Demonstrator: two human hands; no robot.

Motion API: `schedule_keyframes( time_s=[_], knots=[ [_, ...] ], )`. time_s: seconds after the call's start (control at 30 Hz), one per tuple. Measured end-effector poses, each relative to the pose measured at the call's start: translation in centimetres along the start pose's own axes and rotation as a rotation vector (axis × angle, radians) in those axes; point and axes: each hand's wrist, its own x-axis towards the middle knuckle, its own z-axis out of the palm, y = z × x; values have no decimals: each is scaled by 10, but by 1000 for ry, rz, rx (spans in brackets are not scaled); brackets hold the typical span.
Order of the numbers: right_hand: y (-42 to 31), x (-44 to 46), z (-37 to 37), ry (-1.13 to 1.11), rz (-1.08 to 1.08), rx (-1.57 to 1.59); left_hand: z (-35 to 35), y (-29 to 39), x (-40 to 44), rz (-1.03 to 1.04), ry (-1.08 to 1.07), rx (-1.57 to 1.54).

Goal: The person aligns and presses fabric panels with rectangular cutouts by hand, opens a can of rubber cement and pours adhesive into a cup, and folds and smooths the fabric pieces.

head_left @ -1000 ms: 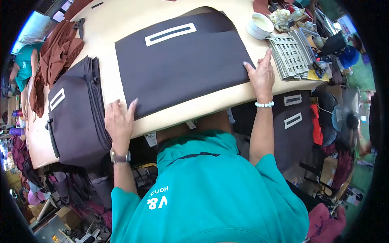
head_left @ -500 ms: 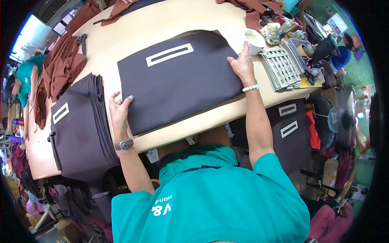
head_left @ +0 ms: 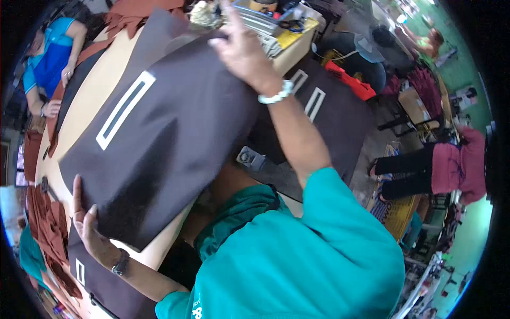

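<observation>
A large dark brown sheet [head_left: 175,127] with a pale rectangular frame [head_left: 126,110] on it lies bent and creased across the table's front edge. My left hand [head_left: 93,234] is at its lower left edge, thumb and index finger apart over the surface, the other fingers partly hidden. At the upper right edge, my right hand [head_left: 244,53] has its thumb against the sheet and its index finger stretched out; its remaining fingers are hidden. Both hands appear to hold the sheet. Another dark piece with a pale frame [head_left: 80,271] lies below my left hand.
Rust-brown cloth [head_left: 48,223] lies on the table [head_left: 95,101] at left. Across it are a co-worker's hands [head_left: 58,95]. Trays [head_left: 255,18] stand beyond my right hand. More dark pieces [head_left: 340,117] lie right, near a red cloth [head_left: 350,80]. A person [head_left: 446,167] stands farther right.
The view has turned to the right. The sheet, flat on the table before, is now bent and partly lifted over the front edge, and both my hands have moved with it.
</observation>
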Motion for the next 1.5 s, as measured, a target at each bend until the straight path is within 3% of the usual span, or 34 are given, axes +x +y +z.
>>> schedule_keyframes(
  time_s=[0.03,0.07,0.13,0.17,0.2,0.23,0.3,0.33,0.4,0.47,0.5,0.57,0.63,0.73,0.83,0.87,0.97,1.0,1.1,1.23,1.3,1.43,1.5],
  knots=[
    [6,-1,-29,71,-70,70,22,0,2,94,-42,109],
    [21,-12,-63,-38,223,-2,42,-9,5,84,-159,108],
    [70,-32,-123,5,112,-348,98,-25,2,-41,-411,16],
    [86,-46,-152,-2,182,-370,118,-49,1,-13,-556,58],
    [103,-60,-182,-12,252,-392,156,-55,-8,-154,-621,-42],
    [120,-75,-211,-23,321,-416,192,-68,-22,-256,-591,-150],
    [164,-103,-276,-44,390,-529,248,-92,-37,-276,-684,-121],
    [186,-117,-306,-54,426,-584,271,-113,-44,-178,-749,-63],
    [219,-147,-347,-52,516,-654,318,-150,-75,-241,-738,-153],
    [239,-173,-366,-71,631,-720,355,-178,-112,-411,-771,-227],
    [249,-186,-370,-111,656,-791,369,-205,-134,-327,-803,-235],
    [273,-208,-376,-178,707,-906,391,-219,-160,-405,-888,-220],
    [296,-223,-376,-237,753,-995,402,-228,-172,-469,-1075,11],
    [320,-224,-383,-261,627,-1066,417,-225,-183,-607,-1049,-162],
    [332,-205,-377,-303,526,-1119,423,-201,-173,-483,-1342,24],
    [336,-200,-373,-310,500,-1131,428,-205,-179,-476,-1404,-44],
    [351,-200,-361,-345,382,-1183,436,-219,-195,-492,-1429,-125],
    [353,-200,-356,-405,563,-1150,438,-224,-197,-522,-1421,-98],
    [360,-212,-332,-195,293,-1265,438,-234,-193,-602,-1410,-21],
    [344,-222,-281,76,434,-1065,432,-243,-191,-580,-1387,29],
    [340,-237,-266,-63,544,-880,427,-245,-191,-582,-1409,82],
    [325,-224,-257,124,643,-857,403,-218,-148,-677,-1502,167],
    [314,-214,-247,278,496,-774,381,-212,-129,-673,-1436,103]
  ],
)
